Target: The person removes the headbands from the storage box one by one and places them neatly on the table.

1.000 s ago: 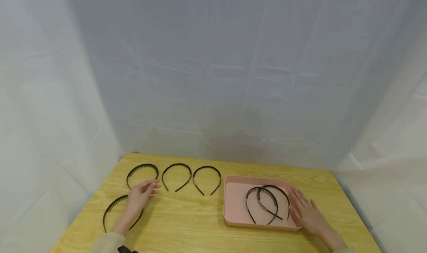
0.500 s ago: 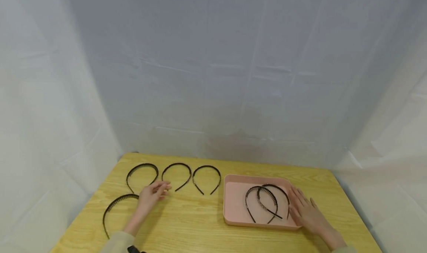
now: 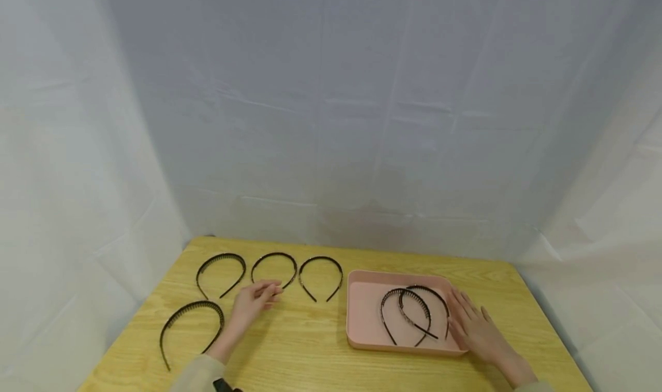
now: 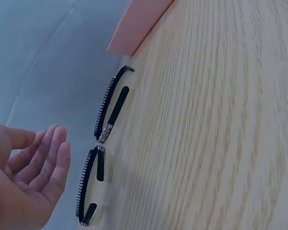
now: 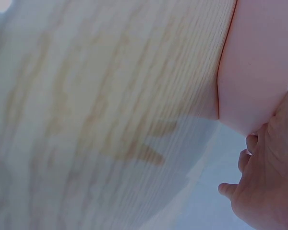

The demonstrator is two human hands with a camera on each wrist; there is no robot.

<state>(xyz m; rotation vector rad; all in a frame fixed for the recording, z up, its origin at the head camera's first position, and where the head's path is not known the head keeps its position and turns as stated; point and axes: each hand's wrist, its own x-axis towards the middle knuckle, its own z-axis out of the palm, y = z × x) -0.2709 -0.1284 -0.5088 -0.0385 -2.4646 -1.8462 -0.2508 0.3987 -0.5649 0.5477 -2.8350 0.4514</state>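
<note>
My left hand hovers over the table with loosely bent fingers and holds nothing. In the head view it covers the lower ends of a black toothed headband. Right beside that one lies another headband; both show sparkly sections in the left wrist view, past my left hand. My right hand, fingers straight, touches the right side of a pink tray. Inside the tray two headbands overlap, a left one and a right one.
Two more headbands lie at the table's left, one at the back and one nearer the front. The wooden table is enclosed by pale sheeting at the back and sides.
My left hand has moved to the right, from beside the left headbands to the second one in the back row. My right hand, the tray and the headbands have stayed put.
</note>
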